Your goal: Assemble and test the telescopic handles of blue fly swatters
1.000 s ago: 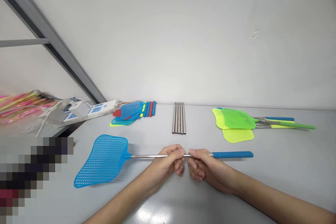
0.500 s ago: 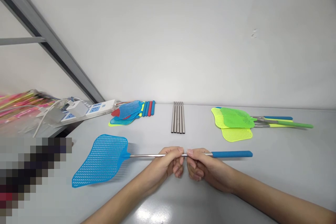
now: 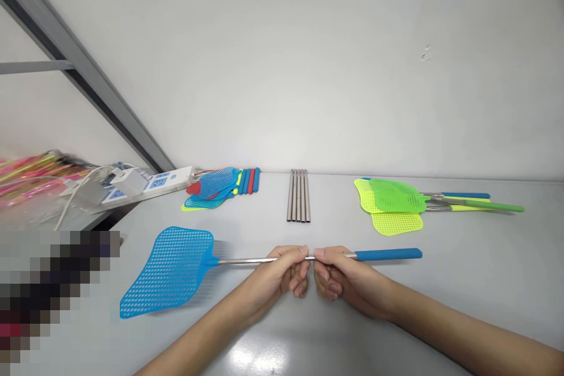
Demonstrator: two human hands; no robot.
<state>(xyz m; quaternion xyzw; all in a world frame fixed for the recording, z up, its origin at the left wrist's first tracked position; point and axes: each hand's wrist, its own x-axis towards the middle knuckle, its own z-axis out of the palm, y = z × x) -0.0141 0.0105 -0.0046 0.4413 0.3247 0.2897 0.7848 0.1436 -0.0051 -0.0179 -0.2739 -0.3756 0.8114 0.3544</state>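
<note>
A blue fly swatter (image 3: 170, 273) with a thin metal rod and a blue grip lies crosswise in front of me, its meshed head to the left. My left hand (image 3: 284, 270) pinches the rod near its middle between thumb and fingers. Close beside it, my right hand (image 3: 337, 273) pinches the same rod, just left of the blue grip. A small gap with bare rod shows between the two thumbs. The other fingers of both hands are curled beneath the rod.
Several metal tubes (image 3: 298, 195) stand in a row at the table's back. Left of them lie swatter heads (image 3: 218, 182) and coloured grips (image 3: 250, 181), near a white power strip (image 3: 165, 182). Several green, yellow and blue swatters (image 3: 396, 197) lie stacked at the back right.
Both hands keep their pinch on the rod. The grip end of the fly swatter has risen very slightly, and the meshed head sits a touch lower.
</note>
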